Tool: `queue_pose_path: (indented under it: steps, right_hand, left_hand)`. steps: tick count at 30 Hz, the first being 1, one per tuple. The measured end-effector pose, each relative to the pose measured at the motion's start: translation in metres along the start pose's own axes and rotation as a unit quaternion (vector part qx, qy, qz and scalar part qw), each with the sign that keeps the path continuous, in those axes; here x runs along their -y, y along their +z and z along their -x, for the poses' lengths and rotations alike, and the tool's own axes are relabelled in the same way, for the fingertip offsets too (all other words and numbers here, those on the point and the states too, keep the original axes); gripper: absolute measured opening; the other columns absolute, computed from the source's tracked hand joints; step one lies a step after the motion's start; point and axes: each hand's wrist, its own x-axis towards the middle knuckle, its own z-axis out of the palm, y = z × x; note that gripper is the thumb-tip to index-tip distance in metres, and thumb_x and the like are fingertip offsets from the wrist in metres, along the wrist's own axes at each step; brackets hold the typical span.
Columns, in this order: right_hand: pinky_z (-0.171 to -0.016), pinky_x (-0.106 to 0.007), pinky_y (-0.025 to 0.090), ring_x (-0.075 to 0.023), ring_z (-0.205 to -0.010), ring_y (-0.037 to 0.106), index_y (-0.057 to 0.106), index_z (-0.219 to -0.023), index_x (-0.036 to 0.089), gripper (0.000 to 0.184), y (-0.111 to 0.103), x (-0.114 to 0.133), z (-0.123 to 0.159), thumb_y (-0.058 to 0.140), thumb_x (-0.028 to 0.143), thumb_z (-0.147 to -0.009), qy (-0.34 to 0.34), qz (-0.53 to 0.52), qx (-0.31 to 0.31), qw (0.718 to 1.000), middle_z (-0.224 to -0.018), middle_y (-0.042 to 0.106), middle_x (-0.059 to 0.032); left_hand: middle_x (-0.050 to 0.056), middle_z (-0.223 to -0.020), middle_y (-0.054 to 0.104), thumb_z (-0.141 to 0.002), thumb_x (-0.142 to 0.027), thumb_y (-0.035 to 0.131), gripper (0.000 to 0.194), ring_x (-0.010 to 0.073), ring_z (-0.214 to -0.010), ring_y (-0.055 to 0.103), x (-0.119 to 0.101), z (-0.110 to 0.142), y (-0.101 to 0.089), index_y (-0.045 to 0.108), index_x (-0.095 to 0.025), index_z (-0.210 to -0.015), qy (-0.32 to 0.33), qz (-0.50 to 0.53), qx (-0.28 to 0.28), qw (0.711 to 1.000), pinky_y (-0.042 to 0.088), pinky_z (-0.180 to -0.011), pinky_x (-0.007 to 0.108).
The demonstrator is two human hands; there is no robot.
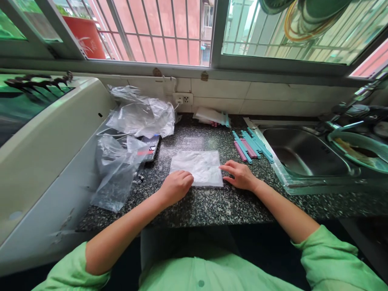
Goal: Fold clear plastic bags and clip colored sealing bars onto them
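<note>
A flat, whitish plastic bag (201,161) lies on the dark speckled countertop (206,206) in front of me. My left hand (177,186) is curled closed over its lower left corner; whether the fingers pinch the plastic is hidden. At the right edge, my right hand (239,174) has its thumb and fingers apart, with the fingertips at the bag's side. Several blue and pink plastic strips (250,145) lie in a loose pile beyond my right hand.
Crumpled clear plastic bags (142,115) and a phone-like dark object (151,147) lie at the left. Another packet of strips (212,116) rests by the wall, near a socket (183,98). A steel sink (306,151) with a green basket (357,147) is at the right; a white appliance (60,161) stands left.
</note>
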Motion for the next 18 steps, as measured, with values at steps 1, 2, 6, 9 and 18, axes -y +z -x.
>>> queue_pose_path:
  steps: [1,2,6,9,18]
  right_hand:
    - [-0.068,-0.025,0.044,-0.0155,-0.079,0.056,0.058,-0.108,0.021,0.029,0.002,0.003,0.0,0.054,0.028,-0.079,-0.02,0.006,0.004,1.0,-0.094,0.06,-0.0067]
    - [-0.066,-0.024,0.043,-0.0147,-0.076,0.055,0.061,-0.102,0.021,0.024,0.004,0.007,-0.002,0.053,0.027,-0.081,-0.039,0.013,0.005,0.999,-0.091,0.06,-0.006]
    - [-0.061,-0.022,0.039,-0.0119,-0.068,0.051,0.066,-0.08,0.021,0.026,0.008,0.015,-0.007,0.04,0.025,-0.087,-0.081,0.02,-0.014,0.996,-0.077,0.06,-0.0039]
    - [-0.061,-0.021,0.039,-0.011,-0.068,0.051,0.065,-0.082,0.021,0.027,0.008,0.016,-0.006,0.039,0.025,-0.087,-0.067,-0.01,-0.038,0.997,-0.077,0.059,-0.0038]
    - [-0.075,-0.032,0.044,-0.0201,-0.088,0.052,0.06,-0.106,0.018,0.03,0.01,0.016,-0.004,0.051,0.025,-0.078,-0.025,0.01,-0.029,0.999,-0.096,0.059,-0.0097]
  left_hand:
    - [0.006,-0.078,0.063,-0.087,-0.022,0.04,0.022,0.0156,-0.072,0.057,-0.002,-0.001,0.0,0.059,-0.016,-0.077,0.001,0.015,0.004,1.0,0.043,-0.064,0.027]
    - [0.007,-0.081,0.063,-0.086,-0.026,0.043,0.02,0.0167,-0.075,0.057,-0.005,-0.002,0.001,0.059,-0.016,-0.081,0.006,0.022,0.011,1.0,0.043,-0.065,0.028]
    - [0.012,-0.098,0.062,-0.084,-0.033,0.048,0.027,0.0228,-0.085,0.056,-0.017,-0.009,0.007,0.056,-0.014,-0.101,0.045,-0.051,0.029,0.997,0.042,-0.069,0.034]
    - [0.011,-0.092,0.063,-0.086,-0.018,0.041,0.019,0.0213,-0.08,0.056,-0.017,-0.014,0.011,0.056,-0.013,-0.096,0.072,-0.114,0.021,0.991,0.041,-0.067,0.034]
    - [0.008,-0.075,0.062,-0.085,-0.014,0.038,0.022,0.0191,-0.071,0.056,-0.022,-0.019,0.006,0.057,-0.014,-0.075,0.041,-0.061,0.031,0.997,0.041,-0.064,0.033]
